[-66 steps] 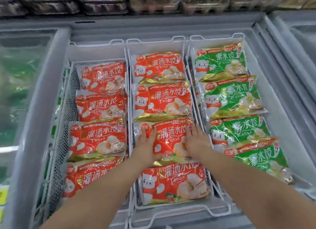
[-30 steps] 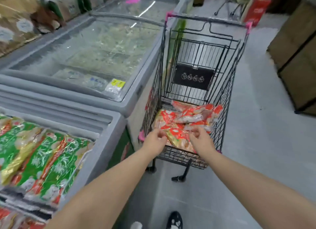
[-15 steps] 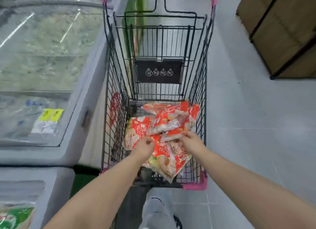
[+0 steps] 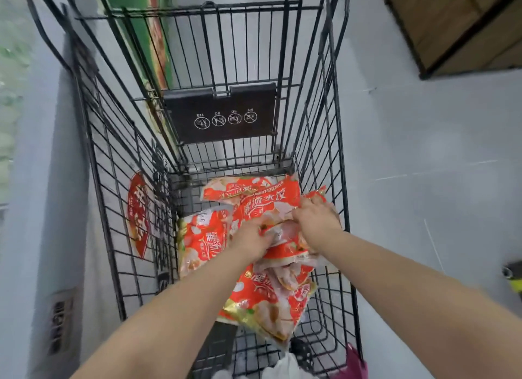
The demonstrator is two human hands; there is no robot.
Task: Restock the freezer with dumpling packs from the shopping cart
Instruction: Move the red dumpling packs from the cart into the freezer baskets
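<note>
Cart: a black wire shopping cart (image 4: 108, 163) seen from above at its near end, with both bare forearms reaching down into the basket.
Packs: several red-orange plastic dumpling packs (image 4: 268, 265) with white lettering lie heaped on the cart floor, towards the right wall.
Top pack: the top pack (image 4: 254, 200) lies across the far end of the heap, its print upside down in the head view.
Left pack: the left pack (image 4: 200, 243) lies flat beside the heap.
Near pack: the near pack (image 4: 268, 302), gold along its edge, slopes down towards the near end of the basket.
Left hand: the left hand (image 4: 251, 240) is on the near edge of the top pack, its grip closed on the crumpled plastic there.
Right hand: the right hand (image 4: 316, 217) lies on the right end of the same pack, fingers bent down over it. Blur hides whether this grip has closed.
Plaque: a black plaque (image 4: 220, 113) with four white round icons hangs on the far wire flap.
Sticker: a red round sticker (image 4: 138, 214) sits on the cart's left wall.
Freezer: a grey freezer cabinet (image 4: 42, 180) stands just left of the cart.
Floor: grey tiled floor (image 4: 423, 180) lies to the right.
</note>
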